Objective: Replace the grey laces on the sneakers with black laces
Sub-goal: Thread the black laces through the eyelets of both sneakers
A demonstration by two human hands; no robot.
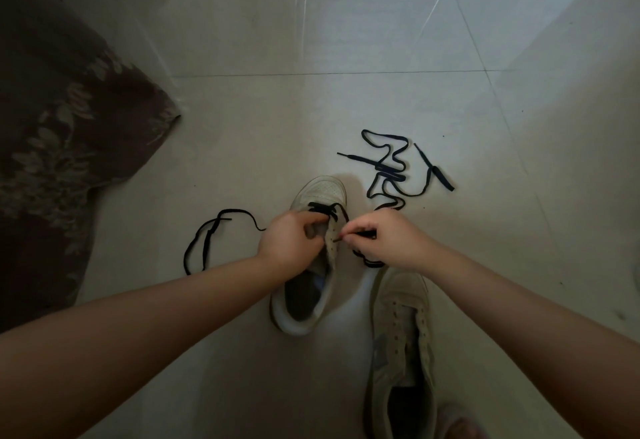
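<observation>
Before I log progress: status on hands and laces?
Left hand holds sneaker flap. Right hand pinches black lace tip at eyelet. Second sneaker unlaced; spare lace beyond. Nothing blocking.

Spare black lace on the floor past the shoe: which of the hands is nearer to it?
Right. The right hand sits just below the spare lace, pinching the lace end at an eyelet. The left hand grips the sneaker, farther off.

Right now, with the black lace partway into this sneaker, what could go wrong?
The right hand pinches the black lace tip at an eyelet; it could slip or enter the wrong hole. The left hand holds the sneaker upper; letting go may close the gap. The long free end could tangle with the spare black lace.
</observation>
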